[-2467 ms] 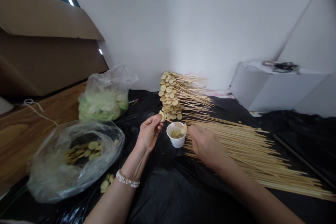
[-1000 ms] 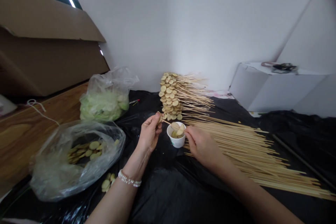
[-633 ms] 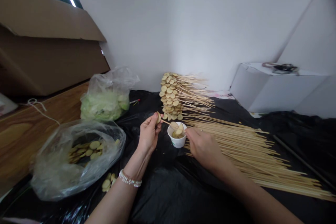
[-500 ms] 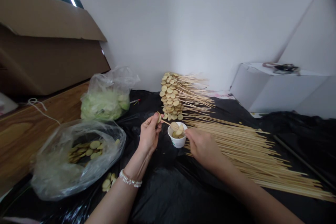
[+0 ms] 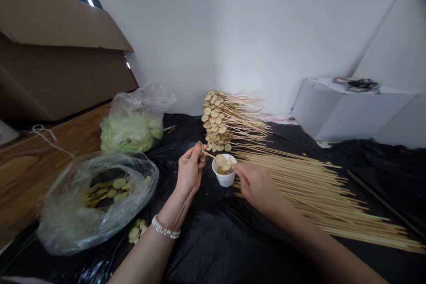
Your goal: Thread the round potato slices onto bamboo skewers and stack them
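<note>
1. Holding the slice [image 5: 201, 147] flat between the thumb and fingertips of the left hand [image 5: 189, 169] seems the right way for this step. The point of the skewer [image 5: 209, 155] should meet the middle of the round, not its edge, so that the slice does not split.
2. The left hand is closed in a small pinch on that slice, just above and to the left of the cup [image 5: 224, 179], with the other fingers curled in.
3. The right hand [image 5: 258, 184] is closed around the back end of the skewer, just beside the right rim of the cup, with its knuckles facing up.
4. I would push slowly with the right hand, straight along the line of the stick. The left fingertips should be kept to the sides of the sharp tip, not in front of it.
5. The skewer is a thin, pale bamboo stick, tilted up toward the left and crossing over the cup. One or two slices may already sit on it above the cup, but this part is too small to be sure.
6. The slice is a small, thin round of pale yellow colour.
7. The white cup stands on the black sheet [image 5: 216, 239] between both hands and holds more slices. Behind it is a stack of loaded skewers [image 5: 216, 120]. To the right lies a heap of bare skewers [image 5: 316, 195], and to the left a clear bag [image 5: 73, 226] with more rounds inside.
</note>
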The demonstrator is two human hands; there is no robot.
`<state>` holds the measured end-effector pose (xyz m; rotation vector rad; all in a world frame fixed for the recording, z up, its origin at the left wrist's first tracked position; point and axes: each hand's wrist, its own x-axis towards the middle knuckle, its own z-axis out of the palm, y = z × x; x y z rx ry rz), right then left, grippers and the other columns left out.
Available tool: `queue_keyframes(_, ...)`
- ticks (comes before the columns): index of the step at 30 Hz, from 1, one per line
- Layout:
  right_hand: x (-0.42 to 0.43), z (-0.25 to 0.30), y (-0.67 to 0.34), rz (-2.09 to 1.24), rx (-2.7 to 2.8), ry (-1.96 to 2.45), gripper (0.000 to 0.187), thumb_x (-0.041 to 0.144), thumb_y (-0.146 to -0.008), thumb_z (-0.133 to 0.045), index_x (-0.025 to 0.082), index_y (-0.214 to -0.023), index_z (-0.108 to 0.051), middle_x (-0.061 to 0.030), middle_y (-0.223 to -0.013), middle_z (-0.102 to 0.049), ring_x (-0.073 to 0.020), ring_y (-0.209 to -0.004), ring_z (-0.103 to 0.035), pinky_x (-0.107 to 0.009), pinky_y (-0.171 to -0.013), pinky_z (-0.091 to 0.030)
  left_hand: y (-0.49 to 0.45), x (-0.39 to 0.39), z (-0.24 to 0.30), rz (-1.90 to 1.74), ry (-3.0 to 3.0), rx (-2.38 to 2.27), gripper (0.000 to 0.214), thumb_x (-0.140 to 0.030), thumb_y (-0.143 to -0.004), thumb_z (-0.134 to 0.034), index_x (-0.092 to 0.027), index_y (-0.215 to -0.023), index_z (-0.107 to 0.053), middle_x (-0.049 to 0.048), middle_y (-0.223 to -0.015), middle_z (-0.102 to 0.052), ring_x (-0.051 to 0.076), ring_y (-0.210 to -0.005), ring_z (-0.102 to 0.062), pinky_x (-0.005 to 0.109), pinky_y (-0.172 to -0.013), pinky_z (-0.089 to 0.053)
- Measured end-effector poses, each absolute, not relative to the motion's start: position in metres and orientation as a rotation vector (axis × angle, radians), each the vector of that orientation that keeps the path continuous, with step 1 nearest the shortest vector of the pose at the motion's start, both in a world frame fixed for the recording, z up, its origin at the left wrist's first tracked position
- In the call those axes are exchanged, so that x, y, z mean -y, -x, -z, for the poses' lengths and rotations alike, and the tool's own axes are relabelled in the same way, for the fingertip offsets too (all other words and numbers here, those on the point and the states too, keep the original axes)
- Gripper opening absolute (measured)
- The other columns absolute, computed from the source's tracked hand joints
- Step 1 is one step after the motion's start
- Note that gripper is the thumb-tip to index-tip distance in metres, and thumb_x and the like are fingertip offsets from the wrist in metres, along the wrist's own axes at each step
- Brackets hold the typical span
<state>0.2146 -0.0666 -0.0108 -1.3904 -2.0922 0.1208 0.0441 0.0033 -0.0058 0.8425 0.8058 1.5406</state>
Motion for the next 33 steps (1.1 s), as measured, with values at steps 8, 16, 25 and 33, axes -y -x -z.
queue_keyframes(8,0.0718,0.0099,-0.2113,0.119,2.165,1.512,0.032,0.003,-0.084,-0.040,0.014,-0.107,-0.060,-0.0082,-0.086,-0.064,-0.0173,-0.073,-0.056,-0.026,-0.064,-0.036,-0.0447,-0.0038,0.0099,-1.552,-0.861,-0.801,0.031,-0.038,-0.066,-0.077,-0.009,-0.075,-0.072,-0.0002,-0.060,-0.052,0.002,-0.050,-0.038,0.013,-0.040,-0.022)
queue_keyframes(16,0.0667,0.0111,-0.2136,-0.046,2.117,1.436,0.024,0.008,-0.088,-0.039,0.017,-0.089,-0.062,-0.0043,-0.081,-0.064,-0.0155,-0.073,-0.056,-0.025,-0.064,-0.036,-0.0465,-0.0029,0.0087,-1.566,-0.842,-0.811,0.030,-0.037,-0.064,-0.079,-0.010,-0.073,-0.071,0.0008,-0.062,-0.056,0.003,-0.050,-0.041,0.014,-0.040,-0.024)
queue_keyframes(25,0.0743,0.0146,-0.2097,0.456,2.218,1.405,0.035,0.007,-0.088,-0.037,0.010,-0.116,-0.058,-0.0084,-0.081,-0.062,-0.0173,-0.066,-0.053,-0.029,-0.057,-0.033,-0.0452,-0.0031,0.0088,-1.568,-0.802,-0.755,0.030,-0.038,-0.064,-0.079,-0.011,-0.075,-0.071,-0.0001,-0.062,-0.055,0.002,-0.049,-0.040,0.014,-0.040,-0.023)
queue_keyframes(33,0.0672,0.0057,-0.2106,-0.180,2.066,1.351,0.026,0.014,-0.092,-0.037,0.018,-0.084,-0.061,-0.0034,-0.080,-0.065,-0.0146,-0.072,-0.057,-0.025,-0.066,-0.038,-0.0468,-0.0017,0.0075,-1.547,-0.823,-0.747,0.032,-0.040,-0.065,-0.078,-0.010,-0.075,-0.071,-0.0006,-0.061,-0.052,0.002,-0.050,-0.039,0.013,-0.040,-0.024)
